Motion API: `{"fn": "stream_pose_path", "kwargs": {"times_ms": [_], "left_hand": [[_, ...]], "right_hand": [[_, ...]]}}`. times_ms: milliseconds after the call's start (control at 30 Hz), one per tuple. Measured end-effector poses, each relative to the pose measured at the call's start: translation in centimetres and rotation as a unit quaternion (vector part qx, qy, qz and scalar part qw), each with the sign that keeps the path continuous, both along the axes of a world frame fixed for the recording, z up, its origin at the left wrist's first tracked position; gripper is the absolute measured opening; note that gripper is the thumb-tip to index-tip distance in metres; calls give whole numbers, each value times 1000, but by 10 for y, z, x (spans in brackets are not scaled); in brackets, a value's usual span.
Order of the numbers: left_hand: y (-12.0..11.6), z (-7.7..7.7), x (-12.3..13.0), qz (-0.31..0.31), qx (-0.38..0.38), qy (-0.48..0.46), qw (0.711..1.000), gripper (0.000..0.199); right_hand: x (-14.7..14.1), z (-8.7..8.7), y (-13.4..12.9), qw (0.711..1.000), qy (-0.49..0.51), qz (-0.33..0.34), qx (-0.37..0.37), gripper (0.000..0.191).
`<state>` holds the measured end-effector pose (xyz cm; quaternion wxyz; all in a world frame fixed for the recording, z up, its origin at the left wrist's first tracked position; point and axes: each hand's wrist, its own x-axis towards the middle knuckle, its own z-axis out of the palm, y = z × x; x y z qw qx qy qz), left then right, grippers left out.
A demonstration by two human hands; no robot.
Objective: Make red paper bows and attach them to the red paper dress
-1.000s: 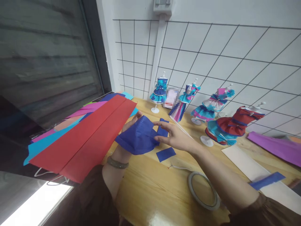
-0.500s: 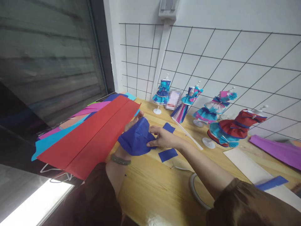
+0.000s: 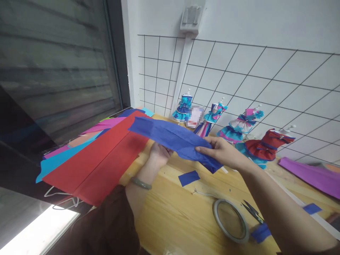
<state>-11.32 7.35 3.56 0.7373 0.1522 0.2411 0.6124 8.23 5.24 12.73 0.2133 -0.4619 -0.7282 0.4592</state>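
A long strip of blue paper (image 3: 172, 136) stretches over the wooden table, its far-left end overlapping the red sheet. My right hand (image 3: 217, 150) pinches its right end between thumb and fingers, where the paper folds over. My left hand (image 3: 160, 154) is just under the strip's middle, palm partly up with fingers curled. Whether it grips the paper is hidden by the strip. A small blue rectangle (image 3: 189, 177) lies on the table below the strip.
Red paper (image 3: 106, 156) lies over coloured sheets at left. A tape roll (image 3: 231, 220), scissors (image 3: 253, 211) and blue scraps sit at lower right. Small dress forms, one in a red dress (image 3: 271, 143), stand along the grid wall. Purple paper (image 3: 310, 177) is at right.
The bunched blue paper has opened out into a long strip. My right hand has moved right with its end, and my left hand now shows below it. Scissors have come into view.
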Motion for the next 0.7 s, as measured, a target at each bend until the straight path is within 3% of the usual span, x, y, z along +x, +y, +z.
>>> {"fn": "stream_pose_path", "kwargs": {"times_ms": [67, 167, 233, 333, 467, 700], "left_hand": [[-9, -2, 13, -60, 10, 5, 998, 16], [-26, 1, 23, -206, 130, 16, 970, 38], [-32, 3, 25, -241, 179, 9, 954, 38], [-29, 1, 26, -197, 157, 2, 968, 23], [-13, -5, 22, -109, 68, -12, 992, 18], [9, -5, -6, 27, 23, -86, 996, 15]], "right_hand": [[3, 5, -2, 998, -18, -51, 17, 24], [2, 3, -4, 993, -56, -84, 61, 19], [0, -5, -4, 989, -87, -81, 93, 17], [-4, -18, -5, 983, -120, -69, 119, 18], [-7, -29, -8, 982, -130, -41, 130, 19], [13, -47, -12, 996, -40, 71, -38, 21]]}}
